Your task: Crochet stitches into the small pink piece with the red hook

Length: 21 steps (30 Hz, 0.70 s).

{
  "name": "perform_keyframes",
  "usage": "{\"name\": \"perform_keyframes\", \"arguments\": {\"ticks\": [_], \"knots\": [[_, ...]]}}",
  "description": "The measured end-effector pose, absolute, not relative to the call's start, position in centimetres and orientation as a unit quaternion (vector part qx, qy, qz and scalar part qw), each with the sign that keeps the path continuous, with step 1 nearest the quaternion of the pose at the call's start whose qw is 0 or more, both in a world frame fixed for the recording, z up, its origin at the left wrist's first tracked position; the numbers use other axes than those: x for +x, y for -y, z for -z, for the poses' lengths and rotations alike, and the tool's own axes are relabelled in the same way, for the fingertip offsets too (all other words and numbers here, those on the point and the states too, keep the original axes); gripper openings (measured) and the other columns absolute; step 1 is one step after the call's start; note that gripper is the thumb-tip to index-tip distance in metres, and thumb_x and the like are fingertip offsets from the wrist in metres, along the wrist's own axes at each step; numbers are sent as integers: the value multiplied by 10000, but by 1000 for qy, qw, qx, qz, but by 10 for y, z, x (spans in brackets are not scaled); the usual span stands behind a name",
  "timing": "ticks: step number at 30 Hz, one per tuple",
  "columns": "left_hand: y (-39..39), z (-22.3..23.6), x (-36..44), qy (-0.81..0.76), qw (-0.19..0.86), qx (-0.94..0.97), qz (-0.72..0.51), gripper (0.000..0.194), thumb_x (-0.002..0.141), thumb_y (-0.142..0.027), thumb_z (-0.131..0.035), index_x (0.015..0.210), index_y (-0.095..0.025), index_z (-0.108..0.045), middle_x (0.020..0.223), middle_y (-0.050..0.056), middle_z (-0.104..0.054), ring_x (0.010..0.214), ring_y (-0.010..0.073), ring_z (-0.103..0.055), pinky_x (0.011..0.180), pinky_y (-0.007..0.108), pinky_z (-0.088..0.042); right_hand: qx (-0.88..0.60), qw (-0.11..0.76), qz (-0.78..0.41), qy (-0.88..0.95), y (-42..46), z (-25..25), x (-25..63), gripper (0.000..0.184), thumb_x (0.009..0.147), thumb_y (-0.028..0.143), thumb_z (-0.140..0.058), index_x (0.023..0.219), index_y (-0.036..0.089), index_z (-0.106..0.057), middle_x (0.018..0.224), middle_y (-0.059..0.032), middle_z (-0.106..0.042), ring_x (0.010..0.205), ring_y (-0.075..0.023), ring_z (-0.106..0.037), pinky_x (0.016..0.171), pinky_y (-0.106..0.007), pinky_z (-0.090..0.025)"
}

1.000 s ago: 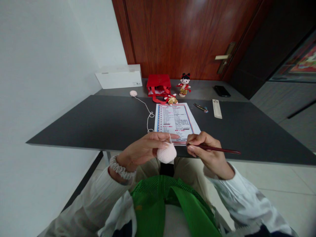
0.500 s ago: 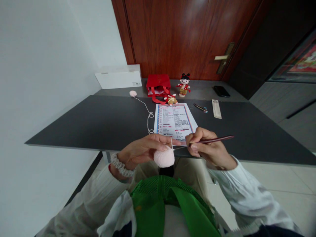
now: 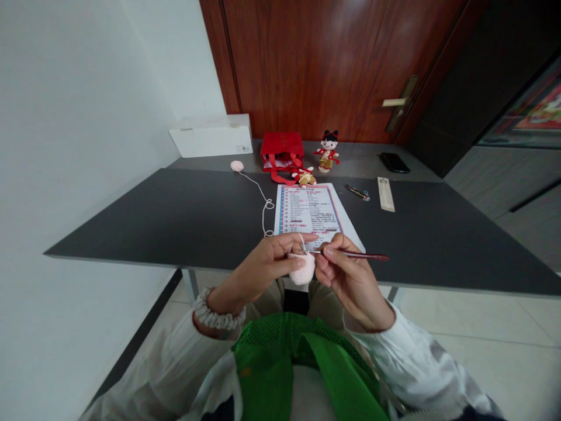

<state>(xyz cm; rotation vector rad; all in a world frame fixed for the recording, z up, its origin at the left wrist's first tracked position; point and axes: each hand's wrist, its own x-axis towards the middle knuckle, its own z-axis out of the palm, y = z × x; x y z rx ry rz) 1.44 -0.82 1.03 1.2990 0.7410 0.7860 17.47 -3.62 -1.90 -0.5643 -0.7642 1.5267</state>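
Note:
My left hand (image 3: 267, 263) pinches a small pale pink crocheted piece (image 3: 303, 271) just in front of the dark table's near edge. A thin strand of yarn (image 3: 263, 202) runs from it across the table to a little pink yarn ball (image 3: 237, 166) at the back. My right hand (image 3: 346, 275) grips a dark red crochet hook (image 3: 355, 255), whose tip sits at the top of the pink piece. The two hands are close together, almost touching.
A printed instruction sheet (image 3: 312, 211) lies on the dark table (image 3: 175, 216). Behind it stand a red gift bag (image 3: 281, 149), two small crocheted dolls (image 3: 328, 151), a white box (image 3: 213, 138), a phone (image 3: 393, 162), a ruler (image 3: 385, 193) and small scissors (image 3: 356, 191). A wooden door closes the back.
My right hand has moved left toward the left hand, bringing the hook's tip into the pink piece. The left hand has lifted the piece slightly and turned it.

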Motion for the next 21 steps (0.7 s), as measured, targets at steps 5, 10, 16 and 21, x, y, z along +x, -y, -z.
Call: {"name": "perform_keyframes", "arguments": {"ticks": [5,10,16,21], "knots": [[9,-9,16,-333,672,561,-352,411,753,-157,-666,1163,-157,-633,743,-19,-600,683,113,-540,649,247,-390,-246,633,-631,375,37,17,178,202,798,207,-677,673,195,-519,528,58,-532,450,-81,-441,400,-183,-362],[8,-14,16,-340,641,585,-361,345,753,-139,-646,1098,-155,-657,707,-30,-586,658,109,-516,651,256,-377,-258,629,-583,445,34,16,191,187,789,186,-684,688,200,-527,516,70,-504,446,-89,-452,428,-214,-348],[10,-18,17,-350,608,604,-379,318,746,-151,-631,1062,-157,-666,675,-35,-557,652,119,-492,650,267,-363,-296,622,-491,534,36,17,200,207,808,208,-675,691,206,-505,542,53,-521,477,-100,-446,465,-246,-337],[10,-19,16,-368,582,618,-379,86,759,-153,-612,815,-169,-675,685,-12,-582,708,147,-529,720,293,-389,-334,632,-381,586,45,20,197,147,837,188,-646,740,208,-537,643,21,-547,587,-128,-494,552,-284,-391]]}}
